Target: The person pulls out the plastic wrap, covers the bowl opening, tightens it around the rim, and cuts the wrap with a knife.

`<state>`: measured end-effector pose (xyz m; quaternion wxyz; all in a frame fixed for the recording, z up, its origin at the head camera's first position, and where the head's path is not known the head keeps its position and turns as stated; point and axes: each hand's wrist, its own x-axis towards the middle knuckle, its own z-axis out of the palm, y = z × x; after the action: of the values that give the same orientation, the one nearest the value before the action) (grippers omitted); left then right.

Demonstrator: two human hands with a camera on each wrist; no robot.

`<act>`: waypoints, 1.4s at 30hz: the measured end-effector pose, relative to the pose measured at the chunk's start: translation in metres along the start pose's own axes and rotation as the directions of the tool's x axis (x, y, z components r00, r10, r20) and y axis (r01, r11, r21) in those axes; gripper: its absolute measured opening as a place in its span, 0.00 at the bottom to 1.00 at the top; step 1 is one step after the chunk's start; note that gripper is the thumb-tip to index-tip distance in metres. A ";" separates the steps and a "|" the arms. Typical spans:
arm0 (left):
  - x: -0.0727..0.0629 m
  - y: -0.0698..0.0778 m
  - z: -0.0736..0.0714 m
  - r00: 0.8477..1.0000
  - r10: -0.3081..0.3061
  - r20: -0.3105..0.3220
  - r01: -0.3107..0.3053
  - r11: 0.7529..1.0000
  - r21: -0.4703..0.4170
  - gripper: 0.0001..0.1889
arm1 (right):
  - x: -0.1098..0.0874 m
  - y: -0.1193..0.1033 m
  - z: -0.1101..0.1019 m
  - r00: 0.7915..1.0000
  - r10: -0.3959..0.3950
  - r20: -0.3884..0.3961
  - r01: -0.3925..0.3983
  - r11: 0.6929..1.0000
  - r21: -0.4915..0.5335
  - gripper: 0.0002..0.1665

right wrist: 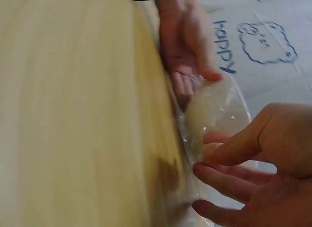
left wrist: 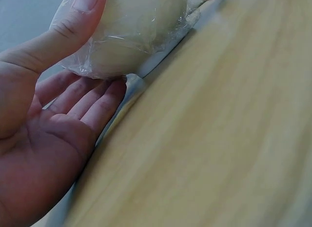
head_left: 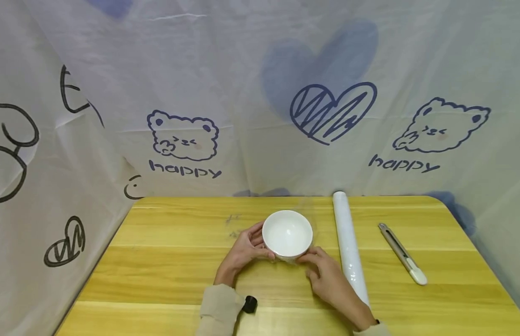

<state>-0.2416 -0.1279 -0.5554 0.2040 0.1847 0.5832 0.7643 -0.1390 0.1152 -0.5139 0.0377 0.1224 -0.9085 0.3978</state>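
Note:
A white bowl (head_left: 287, 233) stands upright in the head view, with clear cling film (left wrist: 141, 41) wrapped and crinkled around its outside in the left wrist view. My left hand (head_left: 246, 247) holds the bowl's left side, the thumb toward the near side and the fingers around the far left. At the near right of the bowl, my right hand (head_left: 327, 275) pinches the film between thumb and fingers close to the wall. The right wrist view shows this right hand (right wrist: 263, 168) against the film-covered bowl (right wrist: 219, 110), the left hand (right wrist: 185, 46) opposite.
A long white roll (head_left: 348, 242) lies on the wooden table (head_left: 167, 261), just right of the right hand. Farther right is a utility knife (head_left: 403, 254). A printed cloth (head_left: 251, 93) hangs behind the table and along its sides.

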 end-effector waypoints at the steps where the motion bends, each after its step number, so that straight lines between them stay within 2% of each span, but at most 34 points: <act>1: 0.000 0.000 0.000 1.000 -0.003 0.007 0.003 1.000 0.004 0.62 | 0.000 0.002 -0.002 0.999 0.029 0.014 -0.029 0.999 0.028 0.23; 5: 0.001 0.000 0.001 0.999 -0.019 0.042 0.018 1.000 0.024 0.61 | -0.001 0.009 -0.008 0.993 0.077 0.088 -0.087 0.991 0.105 0.25; 12: 0.000 -0.001 0.000 0.993 -0.037 0.109 0.030 0.998 0.062 0.58 | 0.000 0.018 -0.013 0.982 -0.022 0.187 -0.010 0.985 0.172 0.25; 17: -0.001 0.000 0.000 0.993 -0.054 0.104 0.049 0.997 0.057 0.58 | 0.001 0.017 -0.015 0.978 -0.008 0.208 -0.034 0.980 0.198 0.24; 19: -0.002 0.001 -0.001 0.994 -0.050 0.099 0.044 0.997 0.057 0.60 | 0.001 0.015 -0.016 0.980 0.025 0.198 -0.067 0.976 0.209 0.22; 22: -0.003 0.002 -0.003 0.994 -0.025 0.105 0.019 0.998 0.061 0.61 | 0.002 0.013 -0.019 0.983 0.120 0.139 -0.149 0.965 0.215 0.19; 25: -0.005 0.003 -0.006 0.996 -0.005 0.092 0.000 0.999 0.054 0.57 | 0.003 0.013 -0.025 0.975 0.217 0.055 -0.224 0.954 0.199 0.16; 27: -0.006 0.005 -0.007 0.997 0.001 0.080 -0.005 0.999 0.048 0.54 | 0.004 0.013 -0.029 0.967 0.254 0.008 -0.251 0.950 0.187 0.14; 29: -0.006 0.005 -0.004 0.996 0.001 0.087 -0.006 0.998 0.061 0.57 | 0.004 0.015 -0.030 0.963 0.270 -0.018 -0.262 0.945 0.195 0.11; 32: -0.004 0.006 0.005 0.995 0.005 0.102 -0.015 0.995 0.099 0.66 | 0.005 0.016 -0.024 0.956 0.292 -0.008 -0.278 0.917 0.288 0.12; 34: -0.001 0.005 0.011 0.995 0.014 0.095 -0.026 0.992 0.124 0.71 | 0.006 0.016 -0.018 0.953 0.304 0.005 -0.284 0.883 0.374 0.16; 37: 0.003 0.002 0.018 0.998 0.029 0.052 -0.036 0.991 0.129 0.72 | 0.008 0.014 -0.010 0.944 0.330 0.017 -0.295 0.817 0.495 0.19; 42: 0.006 0.000 0.021 0.999 0.039 0.019 -0.041 0.990 0.136 0.71 | 0.010 0.013 -0.003 0.927 0.374 -0.016 -0.292 0.752 0.591 0.15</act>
<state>-0.2360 -0.1073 -0.5497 0.1802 0.2160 0.6284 0.7252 -0.1520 0.1242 -0.5196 -0.0122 -0.0630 -0.7464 0.6624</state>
